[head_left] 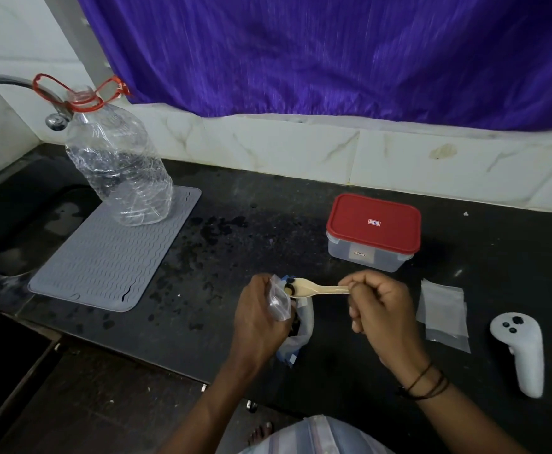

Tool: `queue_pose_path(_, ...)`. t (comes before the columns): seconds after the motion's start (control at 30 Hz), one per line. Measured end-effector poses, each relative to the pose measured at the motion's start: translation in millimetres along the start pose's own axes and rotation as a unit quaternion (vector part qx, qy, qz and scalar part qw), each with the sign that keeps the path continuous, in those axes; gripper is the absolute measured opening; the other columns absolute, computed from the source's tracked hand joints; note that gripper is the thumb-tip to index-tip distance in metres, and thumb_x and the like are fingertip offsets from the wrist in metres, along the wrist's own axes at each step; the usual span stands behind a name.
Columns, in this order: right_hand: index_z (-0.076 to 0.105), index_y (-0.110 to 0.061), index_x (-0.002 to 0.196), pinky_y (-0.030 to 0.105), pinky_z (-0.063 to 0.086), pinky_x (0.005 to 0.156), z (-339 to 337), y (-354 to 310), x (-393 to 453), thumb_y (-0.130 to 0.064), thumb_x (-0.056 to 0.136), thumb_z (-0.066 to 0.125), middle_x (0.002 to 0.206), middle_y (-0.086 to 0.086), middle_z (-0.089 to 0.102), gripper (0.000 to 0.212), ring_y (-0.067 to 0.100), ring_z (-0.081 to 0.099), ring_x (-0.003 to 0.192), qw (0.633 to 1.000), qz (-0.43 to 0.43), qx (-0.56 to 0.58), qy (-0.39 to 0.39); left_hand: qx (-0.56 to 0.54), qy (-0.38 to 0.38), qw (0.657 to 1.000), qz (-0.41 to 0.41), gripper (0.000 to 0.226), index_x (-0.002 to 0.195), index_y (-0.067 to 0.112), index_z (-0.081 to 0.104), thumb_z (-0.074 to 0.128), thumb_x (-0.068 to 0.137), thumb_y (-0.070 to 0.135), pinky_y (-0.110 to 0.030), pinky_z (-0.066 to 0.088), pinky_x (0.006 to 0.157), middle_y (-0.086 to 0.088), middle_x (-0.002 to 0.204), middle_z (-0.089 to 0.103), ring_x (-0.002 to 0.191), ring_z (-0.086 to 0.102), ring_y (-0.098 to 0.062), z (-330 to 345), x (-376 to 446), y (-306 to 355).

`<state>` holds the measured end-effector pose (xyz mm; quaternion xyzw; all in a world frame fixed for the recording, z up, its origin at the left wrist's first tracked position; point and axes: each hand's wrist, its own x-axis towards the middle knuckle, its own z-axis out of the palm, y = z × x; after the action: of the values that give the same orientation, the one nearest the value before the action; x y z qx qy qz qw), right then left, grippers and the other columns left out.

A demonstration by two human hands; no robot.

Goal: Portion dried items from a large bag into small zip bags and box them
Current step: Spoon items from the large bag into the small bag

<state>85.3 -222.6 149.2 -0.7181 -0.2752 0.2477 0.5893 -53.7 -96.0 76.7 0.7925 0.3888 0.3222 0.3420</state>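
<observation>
While the left hand (258, 319) grips a small clear zip bag (279, 301), its fingers curled round the crumpled plastic near the bag's mouth, the right hand (379, 312) pinches the end of a pale cream plastic spoon (317, 289) between thumb and curled fingers. That spoon lies almost level, its bowl pointing left at the bag's opening, and a few dark, rounded dried pieces (290, 286) sit in the bowl. Beneath the left hand lies the large bag (302, 329), a translucent whitish pouch with blue edging, slumped on the black stone counter (235, 244); more dark pieces show through it, though what they are cannot be told. Right of the right hand, a short stack of flat, empty small zip bags (443, 312) rests on the counter, clear and slightly frosted. Behind the hands stands a clear rectangular storage box with a red lid (373, 232), closed. A white handheld controller (519, 352) lies at the far right, near the stack. On the left, a grey ribbed drying mat (110, 257) carries a dented clear plastic bottle (119, 165) with a red neck ring and handle, just beside a steel tap (12, 86) and a dark sink (12, 224). A purple curtain (333, 54) hangs above the white tiled backsplash (301, 149). Dark cords circle the right wrist.
</observation>
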Motion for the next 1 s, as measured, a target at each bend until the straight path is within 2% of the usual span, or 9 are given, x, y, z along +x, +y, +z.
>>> queue_pose_path(0.13,0.072,-0.019,0.087,0.028,0.048,0.046,6.8,-6.6,-5.2,-0.013,0.090,0.055,0.060,-0.005,0.062,0.018,0.010,0.056,0.050,0.968,-0.173,-0.182,-0.023,0.029,0.012,0.998,0.056,0.039,0.090,0.031,0.048,0.078,0.075,0.010,-0.011,0.039,0.061,0.016,0.078,0.054,0.076,0.056,-0.001,2.7,3.2,2.6)
queue_pose_path(0.23,0.071,-0.016,0.099,0.020,0.051,0.051,12.5,-8.6,-5.9,-0.018,0.089,0.048,0.075,-0.005,0.066,0.025,0.005,0.058,0.060,0.857,-0.347,-0.368,-0.103,0.019,0.011,0.997,0.078,0.032,0.091,0.031,0.050,0.075,0.074,0.018,-0.010,0.041,0.070,0.019,0.080,0.053,0.079,0.054,0.006,4.4,2.7,5.8)
queue_pose_path(0.33,0.072,-0.014,0.104,0.018,0.038,0.053,15.3,-6.6,-5.8,-0.011,0.083,0.054,0.077,-0.002,0.064,0.027,0.011,0.053,0.062,0.759,-0.449,-0.460,-0.108,0.001,0.001,0.998,0.058,0.027,0.097,0.023,0.055,0.071,0.076,0.020,-0.026,0.048,0.068,0.013,0.086,0.059,0.079,0.056,-0.002,6.1,2.0,-3.2)
queue_pose_path(0.4,0.071,-0.012,0.104,0.021,0.041,0.053,14.0,-5.1,-7.3,-0.011,0.090,0.052,0.077,-0.001,0.063,0.024,0.012,0.053,0.063,0.772,-0.455,-0.440,-0.055,-0.019,-0.001,1.000,0.013,0.028,0.099,0.027,0.053,0.073,0.080,0.022,-0.025,0.048,0.066,0.013,0.087,0.061,0.080,0.059,-0.004,3.3,4.0,-4.0)
queue_pose_path(0.5,0.070,-0.012,0.101,0.028,0.048,0.052,12.0,2.2,-3.2,-0.017,0.095,0.049,0.075,-0.002,0.063,0.023,0.010,0.055,0.062,0.862,-0.358,-0.358,0.019,-0.024,0.023,0.997,-0.076,0.030,0.096,0.032,0.049,0.075,0.084,0.025,-0.018,0.043,0.064,0.012,0.088,0.062,0.081,0.061,-0.001,-4.9,10.7,-6.1)
queue_pose_path(0.6,0.066,-0.023,0.094,0.019,0.046,0.051,17.9,17.5,8.4,-0.026,0.094,0.050,0.070,-0.013,0.058,0.017,0.000,0.052,0.057,0.910,-0.200,-0.362,-0.039,-0.036,0.020,0.991,-0.130,0.031,0.089,0.036,0.046,0.076,0.085,0.026,-0.021,0.044,0.064,0.009,0.090,0.061,0.083,0.063,-0.008,-12.8,11.7,-16.6)
queue_pose_path(0.8,0.059,-0.025,0.085,0.033,0.055,0.061,40.5,45.9,9.2,-0.030,0.095,0.051,0.073,-0.006,0.059,0.014,0.008,0.058,0.064,0.878,-0.098,-0.449,-0.135,-0.108,-0.101,0.940,-0.306,0.031,0.103,0.022,0.045,0.072,0.089,0.029,-0.031,0.050,0.065,0.004,0.092,0.057,0.082,0.059,-0.011,-14.9,7.4,-23.4)
queue_pose_path(0.9,0.058,-0.024,0.086,0.031,0.055,0.063,50.2,47.0,7.3,-0.031,0.095,0.049,0.075,-0.007,0.059,0.014,0.009,0.057,0.066,0.868,-0.099,-0.463,-0.147,-0.182,-0.114,0.909,-0.357,0.034,0.112,0.012,0.053,0.072,0.086,0.021,-0.029,0.051,0.058,-0.010,0.100,0.065,0.085,0.067,-0.021,-8.4,8.0,-31.0)
queue_pose_path(1.0,0.057,-0.022,0.085,0.033,0.054,0.062,55.6,52.5,6.3,-0.030,0.096,0.047,0.075,-0.005,0.059,0.017,0.011,0.058,0.067,0.864,-0.099,-0.472,-0.145,-0.249,-0.108,0.876,-0.399,0.035,0.116,0.012,0.057,0.069,0.083,0.014,-0.037,0.059,0.066,-0.015,0.104,0.069,0.091,0.071,-0.027,-1.4,6.8,-33.0)
